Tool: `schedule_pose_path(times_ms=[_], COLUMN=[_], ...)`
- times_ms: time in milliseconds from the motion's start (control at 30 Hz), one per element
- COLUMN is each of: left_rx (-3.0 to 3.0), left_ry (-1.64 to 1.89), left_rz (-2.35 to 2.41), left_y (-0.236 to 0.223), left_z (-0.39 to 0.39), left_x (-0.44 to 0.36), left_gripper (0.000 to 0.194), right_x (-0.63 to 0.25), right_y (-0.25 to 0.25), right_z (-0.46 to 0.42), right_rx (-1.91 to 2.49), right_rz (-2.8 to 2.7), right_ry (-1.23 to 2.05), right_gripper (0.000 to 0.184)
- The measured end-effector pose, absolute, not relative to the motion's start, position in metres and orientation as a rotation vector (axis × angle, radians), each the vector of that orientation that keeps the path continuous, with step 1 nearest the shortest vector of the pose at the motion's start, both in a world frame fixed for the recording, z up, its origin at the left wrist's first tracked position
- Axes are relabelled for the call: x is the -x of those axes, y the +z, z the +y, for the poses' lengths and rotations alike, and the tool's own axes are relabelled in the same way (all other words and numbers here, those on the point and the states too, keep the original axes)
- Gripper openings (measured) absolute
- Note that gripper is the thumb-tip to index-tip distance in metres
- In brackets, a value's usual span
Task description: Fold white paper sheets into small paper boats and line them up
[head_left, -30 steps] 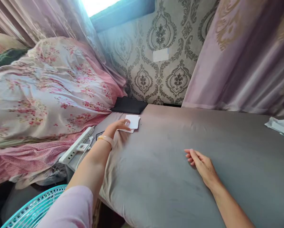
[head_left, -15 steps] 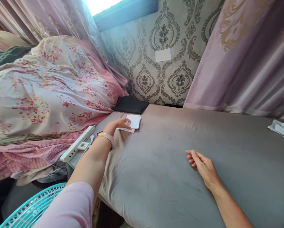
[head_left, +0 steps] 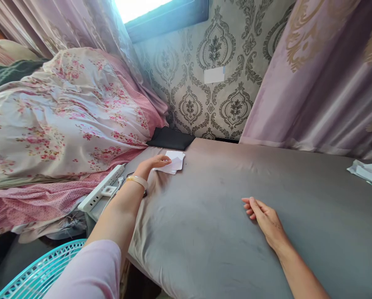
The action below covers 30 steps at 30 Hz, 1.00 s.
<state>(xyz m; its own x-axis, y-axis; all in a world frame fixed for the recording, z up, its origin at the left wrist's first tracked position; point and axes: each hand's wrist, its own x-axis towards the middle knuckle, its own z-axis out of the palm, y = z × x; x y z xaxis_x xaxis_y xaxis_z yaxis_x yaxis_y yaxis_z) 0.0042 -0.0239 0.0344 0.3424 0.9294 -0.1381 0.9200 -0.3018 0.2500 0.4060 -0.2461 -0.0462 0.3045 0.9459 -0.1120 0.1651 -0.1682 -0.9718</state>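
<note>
My left hand (head_left: 159, 161) reaches to a small stack of white paper squares (head_left: 174, 155) on the grey sheet. Thumb and fingers are closed on the near side of a white slip of paper (head_left: 173, 164), which looks shaded and slightly raised over the stack. My fingers partly hide the stack's left side. A pale bangle (head_left: 138, 180) circles the left wrist. Off to the right, my right hand (head_left: 263, 218) is over the grey sheet with its fingers loosely bent and slightly apart, holding nothing.
Behind the stack lies a folded black cloth (head_left: 172, 138). A white power strip (head_left: 101, 187) with a plug runs along the left edge. Farther left is a floral blanket (head_left: 64, 112); a turquoise basket-like grille (head_left: 42, 270) is below. White papers (head_left: 369, 171) lie far right.
The top slip has come up off the stack in my left hand and now tilts, shaded. My right hand stays nearly in place.
</note>
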Motion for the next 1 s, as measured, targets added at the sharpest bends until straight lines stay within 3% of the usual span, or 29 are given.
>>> schedule_pose_path(times_ms=[100,300,467,633,833,1000], left_rx=[-2.398,-2.521,-2.716,-2.734,-2.822,-2.937], left_ry=[0.266,0.747,0.725,0.598,0.403,0.401], left_rz=[1.782,1.801,1.271,0.802,0.678,0.708], left_y=[0.036,0.035,0.006,-0.025,-0.032,-0.032], left_z=[-0.041,-0.090,-0.142,-0.173,-0.176,-0.177], left_x=[-0.023,-0.102,-0.186,-0.215,-0.200,-0.201], left_gripper=[0.030,0.037,0.026,0.027,0.041,0.037], right_x=[-0.406,-0.405,-0.416,-0.430,-0.423,-0.418], right_y=[-0.046,-0.047,-0.059,-0.066,-0.058,-0.060], right_z=[-0.245,-0.243,-0.239,-0.236,-0.239,-0.242], right_rx=[1.574,1.564,1.557,1.756,1.739,1.685], right_rz=[-1.048,-1.037,-0.993,-1.163,-1.604,-1.816], right_ry=[0.975,0.946,0.755,0.382,0.274,0.213], right_gripper=[0.059,0.057,0.058,0.079,0.041,0.034])
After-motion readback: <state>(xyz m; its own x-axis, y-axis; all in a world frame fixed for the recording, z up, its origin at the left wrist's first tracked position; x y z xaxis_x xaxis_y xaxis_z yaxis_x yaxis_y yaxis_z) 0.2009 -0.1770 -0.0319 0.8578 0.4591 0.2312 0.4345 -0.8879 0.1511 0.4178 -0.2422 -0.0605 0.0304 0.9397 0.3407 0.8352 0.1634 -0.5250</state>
